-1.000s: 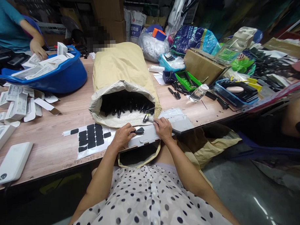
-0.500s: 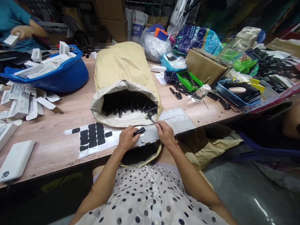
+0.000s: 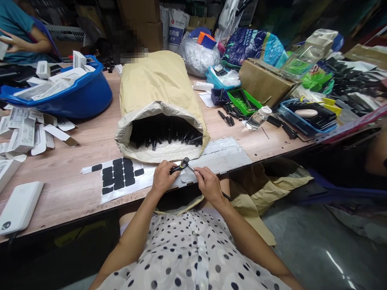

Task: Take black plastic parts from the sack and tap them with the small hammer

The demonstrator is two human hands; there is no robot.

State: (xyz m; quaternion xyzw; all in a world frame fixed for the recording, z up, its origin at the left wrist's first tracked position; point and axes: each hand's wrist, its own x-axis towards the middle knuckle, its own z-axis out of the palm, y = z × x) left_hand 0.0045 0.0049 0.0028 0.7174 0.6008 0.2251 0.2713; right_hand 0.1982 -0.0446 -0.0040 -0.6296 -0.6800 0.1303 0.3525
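My left hand (image 3: 163, 176) is closed on a small black part (image 3: 174, 169) at the table's front edge. In my right hand (image 3: 209, 184) is the handle of a small hammer (image 3: 184, 163), whose dark head rests at or just over the black part; whether they touch is unclear. Just beyond my hands lies a tan sack (image 3: 156, 80), its open mouth facing me, with many black pieces (image 3: 169, 135) inside. A grey flat board (image 3: 227, 154) extends beside and under my hands. To the left is a white sheet with black stickers (image 3: 118, 175).
At the left are a blue basin (image 3: 83, 91) of white boxes, loose boxes (image 3: 21, 134) and a white power bank (image 3: 19, 206). To the right stand a green tray (image 3: 242, 102), a clear bottle (image 3: 258, 118) and a blue basket (image 3: 307, 124). A person (image 3: 15, 39) sits across, holding a white box.
My right hand has moved left and slightly down, bringing the hammer head from the sack's mouth to the black part. The other person's hands and white box have shifted left.
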